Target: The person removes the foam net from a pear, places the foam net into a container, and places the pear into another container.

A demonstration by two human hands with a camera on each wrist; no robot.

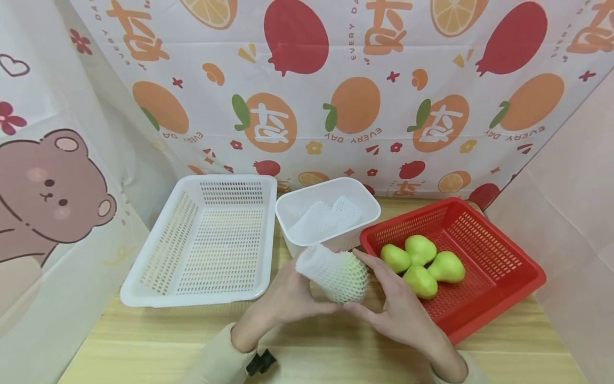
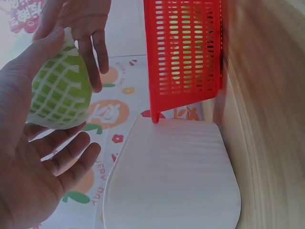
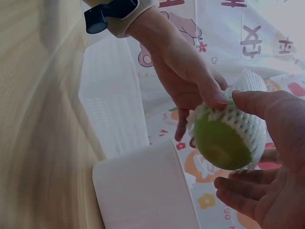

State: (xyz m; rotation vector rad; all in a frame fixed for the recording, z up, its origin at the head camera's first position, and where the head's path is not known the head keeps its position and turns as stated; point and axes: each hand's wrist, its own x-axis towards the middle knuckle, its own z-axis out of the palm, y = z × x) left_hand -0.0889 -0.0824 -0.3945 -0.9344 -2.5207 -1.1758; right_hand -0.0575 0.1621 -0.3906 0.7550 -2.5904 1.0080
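Note:
Between both hands, above the table, is a green pear (image 1: 354, 277) in a white foam net sleeve (image 1: 320, 264). My left hand (image 1: 290, 292) holds it from the left, around the loose end of the net. On the other side, my right hand (image 1: 402, 310) grips the rounder end with thumb and fingers. The pear's bare bottom (image 3: 221, 149) shows through the net's opening in the right wrist view. Across the left wrist view, the mesh (image 2: 59, 93) stretches over the green skin, the left thumb lying along it.
A red basket (image 1: 515, 261) at the right holds several bare green pears (image 1: 420, 249). Behind the hands stands a white tub (image 1: 293, 234) with foam net sleeves (image 1: 345, 213) inside. A white perforated basket (image 1: 220, 250) is at the left. A printed cloth (image 1: 307, 106) hangs behind.

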